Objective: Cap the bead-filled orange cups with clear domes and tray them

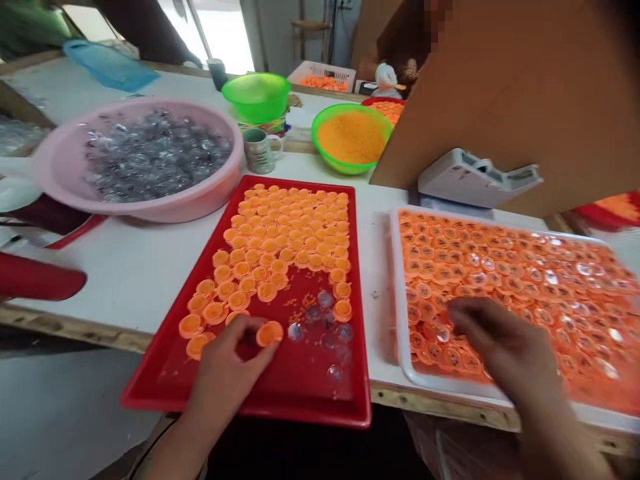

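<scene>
My left hand (pixel 223 367) pinches an orange cup (pixel 270 334): handling step, I judge, wants it level; right hand (pixel 517 350), three o'clock, grip I can't tell.

Bright daylight glares through an opening (pixel 227 37) beyond the far left of the white table (pixel 130 267), washing out whatever lies outside. Past the far edge I see a grey-blue wall (pixel 273 40) with a socket (pixel 345 4) high up, and a small stool (pixel 310 27) standing before it. A large brown board (pixel 500 87) slants up over the table's right side — flat, plain — and bare wood (pixel 445 411) trims the near edge.
</scene>
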### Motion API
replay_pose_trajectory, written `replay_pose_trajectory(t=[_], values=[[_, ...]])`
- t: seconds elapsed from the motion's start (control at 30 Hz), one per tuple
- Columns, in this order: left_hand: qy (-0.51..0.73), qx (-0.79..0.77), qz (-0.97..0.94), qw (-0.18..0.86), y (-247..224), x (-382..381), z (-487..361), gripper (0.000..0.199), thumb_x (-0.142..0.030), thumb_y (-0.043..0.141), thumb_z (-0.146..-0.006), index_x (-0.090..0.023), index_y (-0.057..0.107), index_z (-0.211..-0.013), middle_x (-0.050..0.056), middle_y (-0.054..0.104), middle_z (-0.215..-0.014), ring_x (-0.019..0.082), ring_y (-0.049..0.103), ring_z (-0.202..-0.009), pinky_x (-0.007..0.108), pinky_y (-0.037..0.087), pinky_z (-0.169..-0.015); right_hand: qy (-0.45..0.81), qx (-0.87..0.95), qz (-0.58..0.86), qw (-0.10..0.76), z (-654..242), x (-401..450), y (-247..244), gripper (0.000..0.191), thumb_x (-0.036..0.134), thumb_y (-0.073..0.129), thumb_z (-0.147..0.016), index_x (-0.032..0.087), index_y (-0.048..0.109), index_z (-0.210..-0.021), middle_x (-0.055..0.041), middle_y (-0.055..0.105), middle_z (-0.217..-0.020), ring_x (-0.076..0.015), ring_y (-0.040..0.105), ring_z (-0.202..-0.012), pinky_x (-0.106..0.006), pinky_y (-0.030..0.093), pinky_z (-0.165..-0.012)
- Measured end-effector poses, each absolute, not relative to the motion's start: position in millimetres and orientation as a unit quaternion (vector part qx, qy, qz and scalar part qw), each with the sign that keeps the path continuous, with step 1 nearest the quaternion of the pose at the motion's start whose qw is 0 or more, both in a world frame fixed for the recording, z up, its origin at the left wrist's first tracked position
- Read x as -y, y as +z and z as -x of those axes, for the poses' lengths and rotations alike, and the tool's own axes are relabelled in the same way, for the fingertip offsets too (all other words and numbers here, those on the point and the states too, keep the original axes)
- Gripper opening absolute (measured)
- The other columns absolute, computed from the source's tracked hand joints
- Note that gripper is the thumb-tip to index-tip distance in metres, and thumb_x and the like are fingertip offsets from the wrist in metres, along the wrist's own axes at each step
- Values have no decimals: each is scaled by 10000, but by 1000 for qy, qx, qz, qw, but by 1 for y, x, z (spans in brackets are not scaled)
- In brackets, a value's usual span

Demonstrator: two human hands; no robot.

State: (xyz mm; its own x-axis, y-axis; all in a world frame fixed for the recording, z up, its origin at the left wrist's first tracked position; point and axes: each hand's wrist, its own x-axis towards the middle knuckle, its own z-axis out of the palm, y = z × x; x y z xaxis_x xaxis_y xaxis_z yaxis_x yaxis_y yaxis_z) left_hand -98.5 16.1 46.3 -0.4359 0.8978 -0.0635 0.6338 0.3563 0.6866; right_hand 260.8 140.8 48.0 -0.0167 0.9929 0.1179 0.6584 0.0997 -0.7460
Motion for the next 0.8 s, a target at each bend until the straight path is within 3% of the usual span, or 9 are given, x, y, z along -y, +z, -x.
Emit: replay_pose_trajectory(t=[0.07, 0.13, 0.2, 0.3, 0.37, 0.47, 0.6, 0.73, 0.8], values=[[326, -774, -475, 263, 43, -21, 92, 120, -266, 717, -756, -227, 640, -838, -13, 718, -799, 178, 681, -712, 267, 565, -677, 324, 804, 431, 251, -203, -112, 49, 145, 253, 585, -912, 238, 729, -918, -56, 717, -844, -203, 661, -730, -304, 526, -606], [354, -759, -469, 281, 40, -24, 88, 191, -259, 695, -771, -225, 669, -958, 13, 727, -889, 187, 692, -789, 274, 569, -690, 326, 874, 316, 175, -152, -91, 48, 282, 103, 453, -940, 209, 713, -975, -75, 689, -875, -209, 636, -787, -329, 535, -671], [374, -750, -470, 279, 38, -22, 89, 240, -263, 681, -777, -230, 690, -1014, 35, 714, -967, 199, 682, -878, 292, 567, -735, 295, 900, 284, 146, -114, -80, 41, 321, 17, 431, -906, 179, 684, -1019, -81, 664, -897, -216, 616, -817, -345, 542, -716], [381, -756, -440, 300, 38, -17, 97, 196, -271, 684, -762, -223, 706, -951, 37, 697, -971, 200, 664, -898, 298, 557, -756, 240, 917, 284, 144, -81, -78, 27, 383, -54, 476, -836, 166, 631, -1108, -90, 641, -1005, -217, 611, -888, -337, 542, -778], [380, -760, -397, 346, 39, -13, 102, 209, -269, 708, -732, -211, 686, -931, 24, 701, -927, 192, 663, -847, 285, 554, -720, 201, 928, 285, 132, -68, -82, 19, 357, -78, 504, -796, 157, 641, -1027, -92, 636, -979, -217, 615, -850, -321, 536, -731], [390, -746, -363, 400, 42, -11, 103, 262, -264, 737, -699, -206, 659, -942, 7, 705, -892, 183, 654, -799, 270, 540, -677, 182, 939, 269, 116, -57, -85, 11, 256, -83, 534, -754, 151, 627, -800, -78, 625, -835, -205, 592, -695, -305, 500, -602], [408, -714, -375, 428, 47, -10, 102, 284, -237, 740, -699, -218, 695, -979, 16, 717, -990, 201, 646, -924, 301, 525, -806, 226, 922, 275, 149, -64, -82, 6, 210, -16, 485, -828, 169, 585, -816, -78, 630, -826, -199, 593, -693, -302, 492, -613], [415, -684, -332, 500, 54, -9, 101, 307, -251, 702, -741, -218, 693, -1046, 28, 705, -1035, 206, 651, -941, 310, 533, -815, 466, 751, 422, 199, -83, -80, 9, 134, 163, 440, -946, 212, 497, -835, -2, 602, -652, -161, 582, -565, -262, 479, -535], [417, -666, -298, 541, 54, -10, 100, 301, -272, 675, -775, -219, 679, -1072, 22, 702, -1007, 190, 658, -900, 302, 542, -801, 539, 680, 455, 201, -88, -81, 12, 72, 207, 445, -955, 209, 516, -945, 27, 592, -616, -156, 589, -531, -256, 484, -516]])
